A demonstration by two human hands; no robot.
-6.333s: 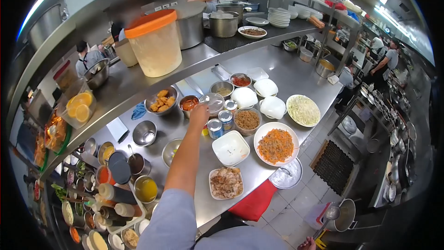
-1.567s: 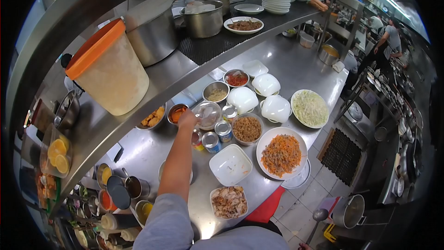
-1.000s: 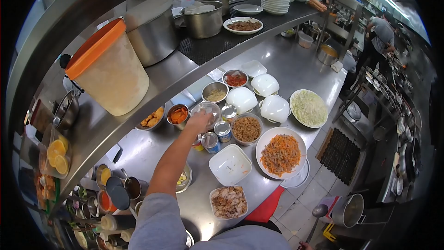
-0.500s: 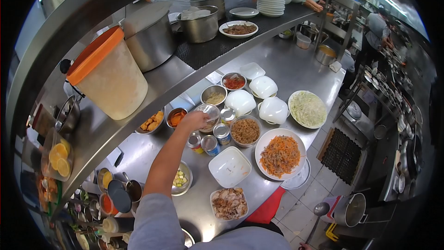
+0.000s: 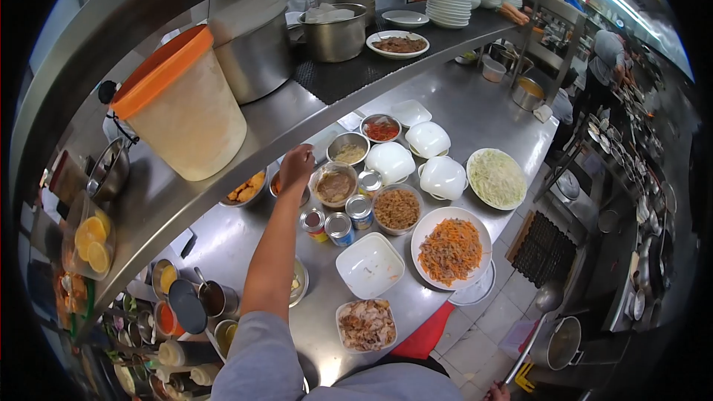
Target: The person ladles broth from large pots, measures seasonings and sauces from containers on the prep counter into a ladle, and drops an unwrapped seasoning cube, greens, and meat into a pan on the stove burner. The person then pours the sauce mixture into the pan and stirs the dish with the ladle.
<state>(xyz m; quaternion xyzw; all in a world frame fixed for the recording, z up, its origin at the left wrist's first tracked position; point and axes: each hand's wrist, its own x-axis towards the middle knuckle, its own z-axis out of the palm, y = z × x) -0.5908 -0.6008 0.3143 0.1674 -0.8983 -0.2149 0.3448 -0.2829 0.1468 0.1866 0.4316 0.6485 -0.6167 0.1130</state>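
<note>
My left hand is raised over the far side of the counter, fingers curled; what they hold, if anything, is hidden. It partly covers a small metal bowl. Just to its right stands a clear tub of brown paste, near a bowl of pale minced food. Several cans stand close by. At the bottom right edge my right hand is closed around the handle of a long ladle, held above the floor beside the counter.
Nearer me are an empty white dish, a dish of chopped meat, a bowl of shredded carrot and meat and shredded cabbage. The overhead shelf carries an orange-rimmed bucket. A pot stands at right.
My left hand has moved from the tub of brown paste up and left, leaving the tub uncovered. The ladle in my right hand has swung up and right.
</note>
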